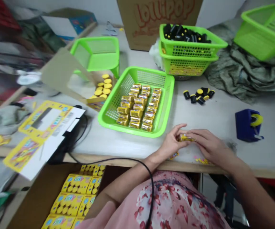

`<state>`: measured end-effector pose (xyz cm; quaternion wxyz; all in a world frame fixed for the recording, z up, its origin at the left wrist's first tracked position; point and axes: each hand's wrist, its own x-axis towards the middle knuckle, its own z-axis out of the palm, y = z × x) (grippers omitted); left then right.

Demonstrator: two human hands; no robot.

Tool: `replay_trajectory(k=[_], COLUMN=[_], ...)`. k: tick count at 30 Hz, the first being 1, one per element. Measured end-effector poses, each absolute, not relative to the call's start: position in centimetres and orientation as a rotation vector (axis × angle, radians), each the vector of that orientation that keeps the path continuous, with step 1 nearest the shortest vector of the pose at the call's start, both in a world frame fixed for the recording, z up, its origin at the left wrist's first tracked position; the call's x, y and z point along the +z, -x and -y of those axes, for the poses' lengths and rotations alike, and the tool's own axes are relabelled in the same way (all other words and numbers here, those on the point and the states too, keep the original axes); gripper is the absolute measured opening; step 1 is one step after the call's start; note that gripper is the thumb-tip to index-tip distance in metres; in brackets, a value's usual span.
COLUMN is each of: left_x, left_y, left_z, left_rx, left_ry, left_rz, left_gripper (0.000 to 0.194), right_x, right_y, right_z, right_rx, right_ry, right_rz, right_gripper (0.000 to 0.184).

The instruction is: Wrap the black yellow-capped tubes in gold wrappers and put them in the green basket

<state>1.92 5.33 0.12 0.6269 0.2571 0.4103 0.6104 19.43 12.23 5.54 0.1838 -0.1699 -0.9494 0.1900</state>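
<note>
My left hand (172,143) and my right hand (208,146) meet near the table's front edge, both closed around a small yellow packet (184,138) held between the fingertips. Just beyond them stands a green basket (166,95) holding several rows of yellow wrapped packets (138,106). Several black-and-yellow caps (199,94) lie loose on the table to the right of that basket.
Two stacked green baskets (190,52) at the back hold black caps. A blue tape dispenser (247,124) sits at right. An open carton with yellow lids (104,87), flat yellow card boxes (46,119), a Lollipop carton (158,19) and a black cable (118,160) are around.
</note>
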Motion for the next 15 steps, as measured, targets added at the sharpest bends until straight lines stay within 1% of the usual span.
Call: replay_trajectory(k=[2,4,7,10,13,15], left_x=[0.1,0.1,0.0,-0.2,-0.3,-0.5], left_y=[-1.9,-1.9,-2.1,-2.4,-2.4,-2.3], left_z=[-5.3,-5.3,-5.3,-5.2,-5.0,-4.9], left_rx=[1.42,1.417,1.318,1.218,1.199,1.205], left_ry=[-0.494,-0.397,-0.367,-0.462,-0.573,-0.6], left_rz=[-0.875,-0.842,-0.847,-0.897,-0.913,-0.879], left_gripper=[0.072,0.072,0.061,0.057,0.05,0.042], right_x=[7.1,8.5,9.3,8.4,6.8,5.9], right_y=[-19.0,-17.0,-10.5,-1.2,7.3,11.0], right_z=[-13.7,-15.4,-18.2,-20.4,-21.2,-21.1], right_rx=[0.544,0.6,0.795,0.973,0.932,0.903], right_ry=[0.505,0.562,0.678,0.795,0.869,0.866], right_rz=[2.66,2.584,2.421,2.397,2.516,2.584], right_gripper=[0.036,0.031,0.029,0.03,0.028,0.028])
